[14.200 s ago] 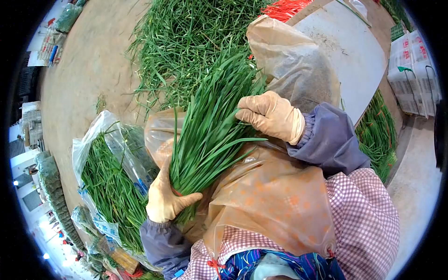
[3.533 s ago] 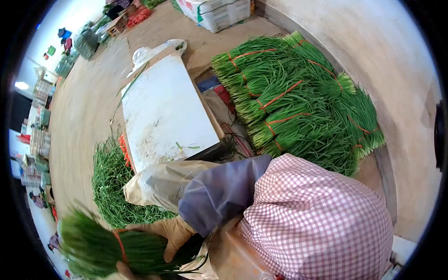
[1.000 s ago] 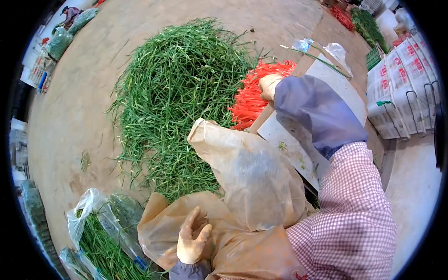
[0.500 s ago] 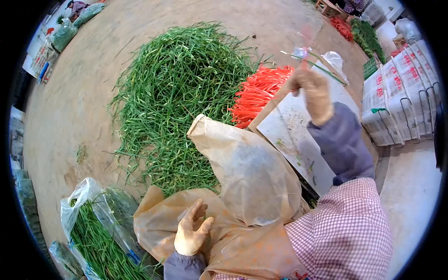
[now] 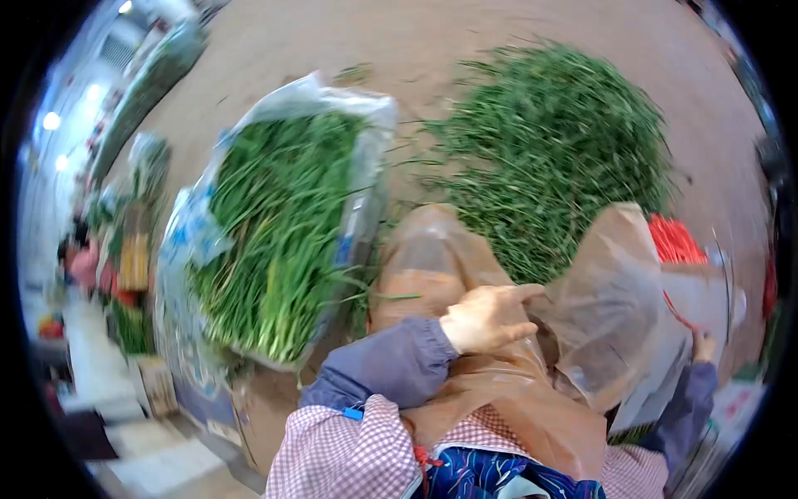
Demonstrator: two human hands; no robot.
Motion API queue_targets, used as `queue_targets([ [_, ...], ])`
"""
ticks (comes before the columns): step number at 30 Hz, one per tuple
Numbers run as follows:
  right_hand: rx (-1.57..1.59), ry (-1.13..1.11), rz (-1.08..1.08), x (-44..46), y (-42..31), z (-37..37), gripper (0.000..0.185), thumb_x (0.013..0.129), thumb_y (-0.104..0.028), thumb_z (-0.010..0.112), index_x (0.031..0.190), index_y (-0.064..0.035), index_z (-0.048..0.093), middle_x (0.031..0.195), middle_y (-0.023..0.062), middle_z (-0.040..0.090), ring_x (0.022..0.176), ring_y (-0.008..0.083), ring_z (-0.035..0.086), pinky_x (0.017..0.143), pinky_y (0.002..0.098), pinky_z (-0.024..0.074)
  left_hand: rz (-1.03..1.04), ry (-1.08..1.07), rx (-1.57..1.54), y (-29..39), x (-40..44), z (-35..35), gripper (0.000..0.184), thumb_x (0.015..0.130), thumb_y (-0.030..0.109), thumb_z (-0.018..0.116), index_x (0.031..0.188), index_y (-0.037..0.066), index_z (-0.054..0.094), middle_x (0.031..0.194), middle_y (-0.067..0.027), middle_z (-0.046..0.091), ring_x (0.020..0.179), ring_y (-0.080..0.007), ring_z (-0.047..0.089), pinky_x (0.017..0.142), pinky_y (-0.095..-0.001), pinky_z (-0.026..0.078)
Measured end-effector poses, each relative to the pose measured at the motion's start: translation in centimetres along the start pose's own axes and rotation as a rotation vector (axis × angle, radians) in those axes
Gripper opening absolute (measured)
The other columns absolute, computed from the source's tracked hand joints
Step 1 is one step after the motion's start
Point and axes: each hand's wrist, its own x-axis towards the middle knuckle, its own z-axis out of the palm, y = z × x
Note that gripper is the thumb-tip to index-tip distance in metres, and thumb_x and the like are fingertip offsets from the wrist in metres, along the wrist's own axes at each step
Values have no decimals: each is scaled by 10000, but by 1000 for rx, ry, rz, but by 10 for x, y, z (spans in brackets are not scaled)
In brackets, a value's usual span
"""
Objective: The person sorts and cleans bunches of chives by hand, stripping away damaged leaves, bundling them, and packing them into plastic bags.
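Observation:
My left hand (image 5: pixel 490 319), in a pale glove, hovers over the orange plastic apron (image 5: pixel 499 387) on my lap, fingers apart and nothing in them. At the right edge my right hand (image 5: pixel 704 346) is closed on a red strip (image 5: pixel 680 311), over the white board (image 5: pixel 694 291). Beyond my knees lies a loose heap of green stalks (image 5: pixel 557 150). A pile of red strips (image 5: pixel 675 241) is beside the heap. To my left, an open plastic bag (image 5: pixel 376 125) holds long green leafy stalks (image 5: pixel 283 216).
A cardboard box (image 5: pixel 259 416) stands under the bag at the left. Farther left are a person in pink (image 5: pixel 83 264), a wooden crate (image 5: pixel 135 247) and a long green wrapped bundle (image 5: pixel 150 91). Brown floor (image 5: pixel 399 41) runs across the back.
The view has swung left, bringing the bag of stalks into full view. My right hand has come away from the strip pile with a red strip and is lower. My left hand stays open.

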Motion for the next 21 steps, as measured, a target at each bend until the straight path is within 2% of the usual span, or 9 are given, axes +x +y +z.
queue_targets([
  [1,326,42,257,9,-35,-18,671,859,-405,635,1368,-3,465,1268,308,543,1214,415,514,1007,435,404,14,70,-39,-15,-14,-13,609,866,276,691,1371,28,458,1201,-197,621,1103,-326,612,933,-408,493],
  [3,108,182,149,0,-83,-88,703,858,-374,644,1420,-23,409,1357,305,478,1292,405,448,1075,405,349,37,147,-112,-10,-30,-20,599,871,266,690,1367,22,461,1202,-190,622,1112,-314,610,945,-400,485],
  [5,457,269,-51,-19,-207,-195,621,888,-317,630,1406,-32,439,1408,239,465,1299,355,458,1081,383,353,50,242,-184,-12,-54,-28,587,876,259,686,1363,15,466,1202,-186,623,1110,-302,611,950,-388,481],
  [7,866,269,-362,-25,-304,-237,509,906,-161,613,1380,-35,477,1394,168,506,1285,291,482,1077,363,369,70,319,-218,-14,-83,-34,582,881,250,683,1362,7,465,1191,-181,627,1102,-292,614,948,-374,479],
  [10,923,213,-1025,-117,-487,-318,533,787,59,678,1297,-43,561,1258,121,602,1175,247,559,1022,355,427,-25,410,-305,-11,-131,-40,501,894,215,658,1317,-10,512,1185,-167,635,1103,-247,608,959,-349,463],
  [14,532,204,-1839,-219,-652,-352,640,728,-172,767,1313,-96,519,1304,167,538,1243,334,496,1070,471,367,-321,683,-449,-29,-208,-10,331,911,181,602,1189,3,626,1086,-155,685,1024,-228,645,903,-322,493],
  [18,252,292,-2147,-304,-754,-326,832,725,-191,741,1451,-204,336,1466,188,366,1386,379,313,1113,586,264,-639,1136,-1062,-57,-283,30,279,933,215,602,1090,-11,649,987,-134,685,905,-205,639,828,-307,510],
  [19,227,321,-2182,-316,-770,-316,931,674,-235,785,1471,-230,303,1490,176,335,1400,372,288,1124,595,233,-753,1281,-550,-99,-307,63,399,934,333,614,1139,-9,603,1035,-156,660,929,-229,635,819,-336,520],
  [21,151,345,-2256,-332,-789,-298,1038,633,-322,813,1503,-258,250,1508,166,307,1416,363,265,1126,610,209,-339,1490,-1058,-99,-306,52,510,926,415,606,1209,-5,544,1085,-167,636,965,-247,629,831,-358,525],
])
